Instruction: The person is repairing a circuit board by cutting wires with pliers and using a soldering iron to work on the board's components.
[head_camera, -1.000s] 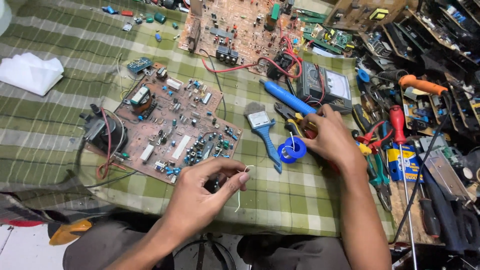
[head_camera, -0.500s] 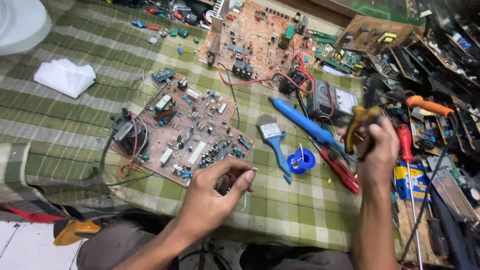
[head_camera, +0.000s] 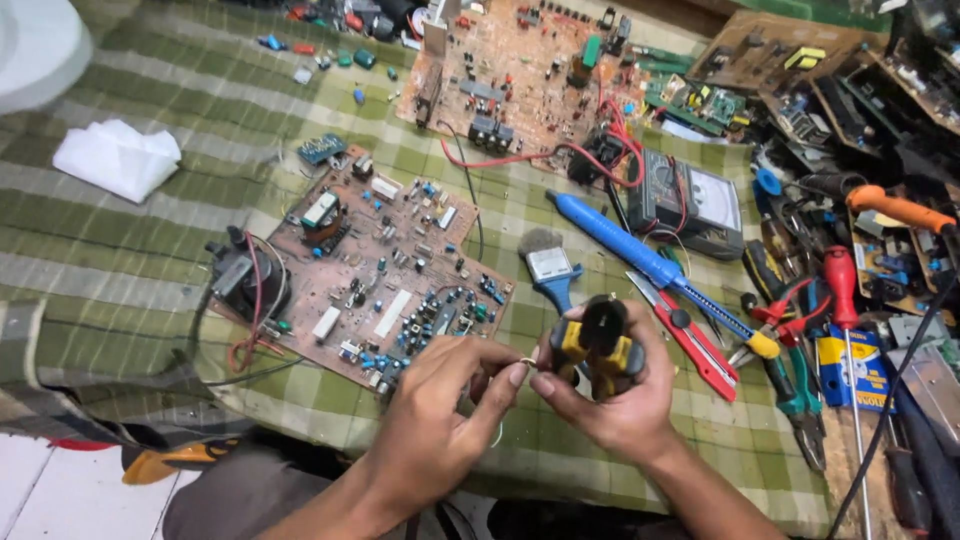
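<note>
- A green checked cloth (head_camera: 150, 240) is spread over the surface.
- A brown circuit board (head_camera: 385, 265) is laid on the cloth, just above the hands.
- A blue soldering tool (head_camera: 625, 240) is laid to the right of the board, near a red cutter knife (head_camera: 690, 335).
- The right hand (head_camera: 610, 385) is closed around yellow and black pliers (head_camera: 600, 340), low in the middle of the view.
- The left hand (head_camera: 445, 400) is pinched on a small metal wire piece (head_camera: 527, 361), which is held between both hands, right beside the pliers.
</note>
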